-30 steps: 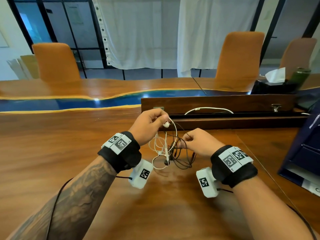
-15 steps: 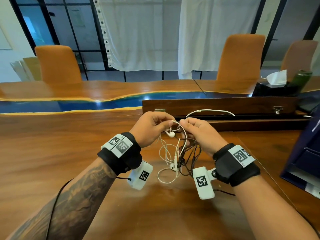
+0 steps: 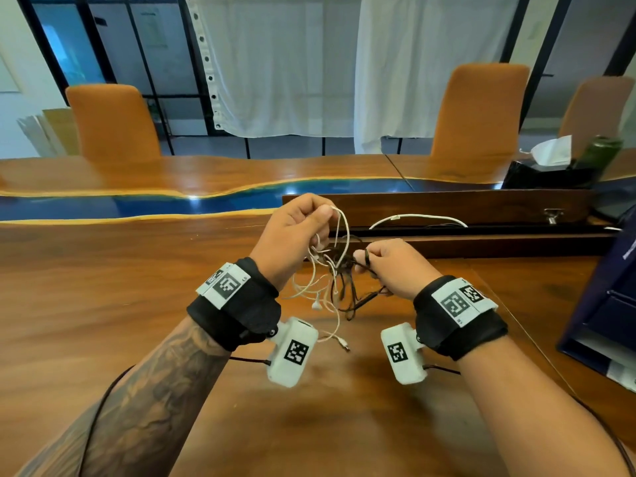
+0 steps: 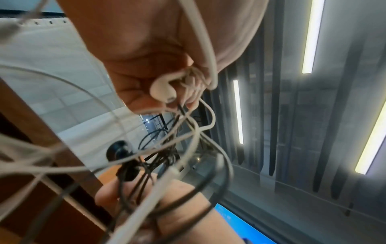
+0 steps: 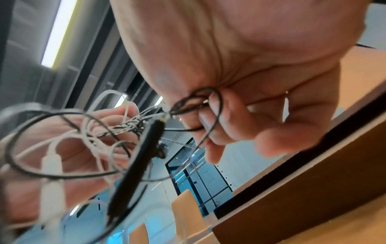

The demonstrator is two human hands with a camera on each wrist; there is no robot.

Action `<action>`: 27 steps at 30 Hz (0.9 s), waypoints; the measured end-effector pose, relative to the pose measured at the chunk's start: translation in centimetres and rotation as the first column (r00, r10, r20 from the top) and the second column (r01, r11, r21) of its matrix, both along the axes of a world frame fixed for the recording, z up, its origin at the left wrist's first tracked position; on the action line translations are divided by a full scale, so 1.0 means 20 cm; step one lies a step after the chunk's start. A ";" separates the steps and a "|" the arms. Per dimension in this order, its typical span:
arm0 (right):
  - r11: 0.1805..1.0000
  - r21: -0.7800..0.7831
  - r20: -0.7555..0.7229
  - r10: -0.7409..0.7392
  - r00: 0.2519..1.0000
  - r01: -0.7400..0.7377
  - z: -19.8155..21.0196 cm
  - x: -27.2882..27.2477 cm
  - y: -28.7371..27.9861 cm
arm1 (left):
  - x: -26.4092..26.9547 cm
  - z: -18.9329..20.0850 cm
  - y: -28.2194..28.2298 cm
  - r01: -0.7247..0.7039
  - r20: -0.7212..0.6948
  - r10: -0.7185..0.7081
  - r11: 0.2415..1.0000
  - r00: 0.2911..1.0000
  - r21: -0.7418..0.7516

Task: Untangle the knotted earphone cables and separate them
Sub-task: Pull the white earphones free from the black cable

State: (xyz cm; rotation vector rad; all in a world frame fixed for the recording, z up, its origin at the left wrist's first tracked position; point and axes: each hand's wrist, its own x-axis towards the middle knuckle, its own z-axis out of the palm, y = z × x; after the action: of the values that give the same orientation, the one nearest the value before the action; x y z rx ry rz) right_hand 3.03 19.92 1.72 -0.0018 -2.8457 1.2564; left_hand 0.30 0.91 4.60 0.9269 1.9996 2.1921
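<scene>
Head view | left hand [image 3: 296,235] pinches white earphone cable [image 3: 340,232], lifted above the wooden table [image 3: 103,304] | right hand [image 3: 392,266] pinches black earphone cable [image 3: 354,297] | the 2 cables are knotted between the hands | step, as I read it: pulling apart | next: feed a loose end through the knot, gently.

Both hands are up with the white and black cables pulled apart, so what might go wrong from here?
1. The left hand grips the white cable and the right hand the black cable; pulling apart may tighten the knot between them.
2. The white plug dangles low and might snag on the table.
</scene>
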 end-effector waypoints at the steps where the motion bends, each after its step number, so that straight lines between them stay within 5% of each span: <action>1: 1.000 0.020 -0.036 -0.014 0.999 0.015 0.00 0.00 0.01 | -0.01 0.00 0.00 0.003 0.054 -0.003 1.000 0.999 0.001; 4: 0.997 -0.020 -0.186 -0.070 0.980 0.068 0.02 0.01 0.02 | -0.03 -0.04 0.00 -0.067 0.082 0.086 0.974 0.993 -0.218; 7: 0.980 -0.180 -0.321 -0.145 0.936 0.091 0.05 0.02 0.04 | -0.03 -0.08 -0.02 -0.144 -0.048 0.140 0.833 0.989 -0.534; 10: 0.858 -0.513 -0.279 -0.192 0.941 0.023 0.07 0.02 0.06 | -0.04 -0.10 -0.07 -0.088 -0.062 0.063 0.753 0.996 -0.653; 12: 0.833 -0.553 -0.278 -0.193 0.941 0.008 0.06 0.01 0.06 | -0.05 -0.10 -0.08 -0.064 -0.088 0.002 0.707 0.996 -0.704; 15: 0.889 -0.458 -0.281 -0.150 0.948 0.005 0.04 0.02 0.07 | -0.06 -0.11 -0.09 -0.166 -0.200 0.042 0.738 0.979 -0.655; 20: 0.988 -0.102 -0.177 0.097 0.979 -0.117 0.00 0.06 0.10 | -0.14 -0.13 -0.14 -0.371 -0.222 0.310 0.864 0.925 -0.340; 27: 0.994 0.093 -0.125 -0.045 0.991 0.057 0.00 0.05 0.12 | -0.13 -0.16 -0.14 -0.449 -0.112 0.436 0.844 0.893 -0.292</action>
State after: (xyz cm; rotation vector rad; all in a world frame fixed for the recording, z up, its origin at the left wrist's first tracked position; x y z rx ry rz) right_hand 4.10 22.32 1.67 0.0047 -2.7788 1.0691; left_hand -2.35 -1.83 1.34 0.5089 2.7030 1.9442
